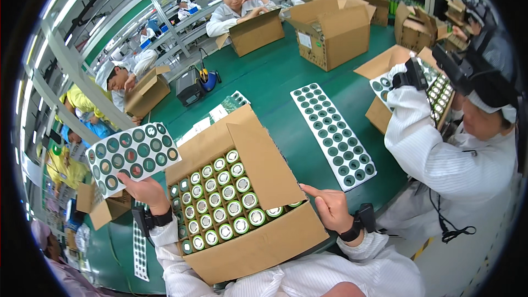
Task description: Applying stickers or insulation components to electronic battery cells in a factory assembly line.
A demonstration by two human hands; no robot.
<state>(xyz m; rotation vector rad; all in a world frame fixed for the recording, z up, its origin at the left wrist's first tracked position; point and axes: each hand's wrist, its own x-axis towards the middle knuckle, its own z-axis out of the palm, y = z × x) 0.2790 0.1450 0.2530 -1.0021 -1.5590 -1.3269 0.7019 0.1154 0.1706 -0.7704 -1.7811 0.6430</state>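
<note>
Carton [258, 247]: matt brown corrugated cardboard. Cells [223, 203]: glossy green sleeves, shiny metal tops. Perforated sheet [132, 157] at 9 o'clock: smooth white card. Tabletop [275, 77]: matt green.

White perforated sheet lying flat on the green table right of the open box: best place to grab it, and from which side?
Take the white perforated sheet by its near short edge, coming from the right hand. It lies flat, thin and long, so pinch the plain rim at the corner nearest that hand, probably after sliding a fingertip under it.

White pinstriped sleeves with elastic cuffs, black wrist straps above bare left grip [144, 190] and right grip [329, 207]
</note>
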